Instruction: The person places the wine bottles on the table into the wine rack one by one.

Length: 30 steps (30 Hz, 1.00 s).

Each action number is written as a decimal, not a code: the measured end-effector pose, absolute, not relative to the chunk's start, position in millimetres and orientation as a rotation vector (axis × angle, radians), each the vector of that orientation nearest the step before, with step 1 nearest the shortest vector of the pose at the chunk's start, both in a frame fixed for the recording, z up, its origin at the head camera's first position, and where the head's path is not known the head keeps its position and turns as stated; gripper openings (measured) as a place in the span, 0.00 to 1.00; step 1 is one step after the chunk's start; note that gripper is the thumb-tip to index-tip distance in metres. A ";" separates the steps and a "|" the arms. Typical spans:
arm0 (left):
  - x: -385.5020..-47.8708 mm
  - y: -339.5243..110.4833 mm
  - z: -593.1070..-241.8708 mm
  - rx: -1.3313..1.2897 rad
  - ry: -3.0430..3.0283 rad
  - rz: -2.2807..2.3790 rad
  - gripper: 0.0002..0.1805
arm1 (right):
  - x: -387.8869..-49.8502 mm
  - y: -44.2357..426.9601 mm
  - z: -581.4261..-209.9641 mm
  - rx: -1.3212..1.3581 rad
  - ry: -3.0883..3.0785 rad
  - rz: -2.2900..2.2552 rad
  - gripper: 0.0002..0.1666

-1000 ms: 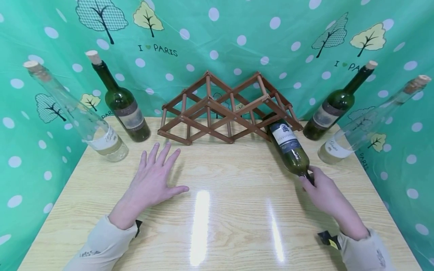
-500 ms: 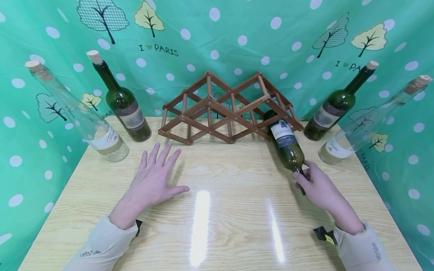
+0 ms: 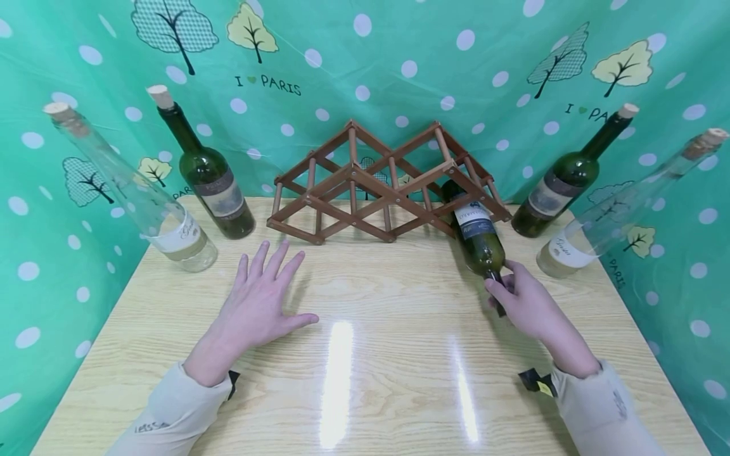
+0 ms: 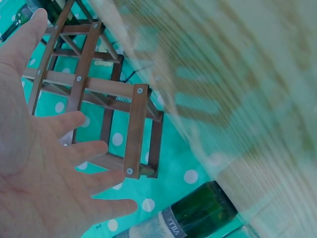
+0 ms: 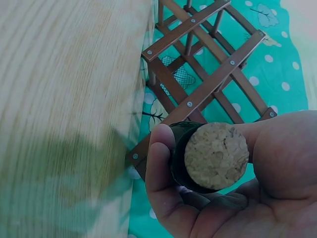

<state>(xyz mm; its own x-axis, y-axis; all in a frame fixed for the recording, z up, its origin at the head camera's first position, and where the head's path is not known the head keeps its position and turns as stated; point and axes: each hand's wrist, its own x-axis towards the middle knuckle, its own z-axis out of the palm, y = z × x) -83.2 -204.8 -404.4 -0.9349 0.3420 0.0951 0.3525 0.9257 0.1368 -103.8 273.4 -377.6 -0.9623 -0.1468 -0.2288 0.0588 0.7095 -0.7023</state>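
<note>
My right hand (image 3: 526, 299) grips the neck of a dark green wine bottle (image 3: 483, 251). The bottle lies tilted, base end inside the right lower opening of the brown wooden wine rack (image 3: 353, 221), its neck toward me. In the right wrist view its cork (image 5: 217, 156) faces the camera, with thumb and fingers curled round the neck. My left hand (image 3: 256, 304) is spread with straight fingers over the table, left of centre, holding nothing. The left wrist view shows that palm (image 4: 44, 168) with the rack behind it.
Left of the rack stand a corked green bottle (image 3: 219, 190) and a clear bottle (image 3: 179, 237). On the right are another corked green bottle (image 3: 550, 190) and a clear bottle (image 3: 570, 250). A green patterned cloth (image 3: 399, 38) hangs behind the wooden table (image 3: 393, 380).
My right hand has moved forward and a little left, sliding the wine bottle deeper into the rack. My left hand has stayed in place.
</note>
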 end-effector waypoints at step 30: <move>-84.4 -204.5 -404.7 -0.553 -3.017 -0.226 0.67 | -131.1 265.2 -373.3 -0.071 2.634 -1.134 0.48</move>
<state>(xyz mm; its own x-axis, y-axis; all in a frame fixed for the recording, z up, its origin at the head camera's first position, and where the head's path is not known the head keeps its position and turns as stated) -84.4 -204.5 -404.7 -0.9332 0.3477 0.0910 0.3574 0.9246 0.1322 -131.1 265.2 -373.3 -0.9617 -0.1515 -0.2284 0.0619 0.6918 -0.7194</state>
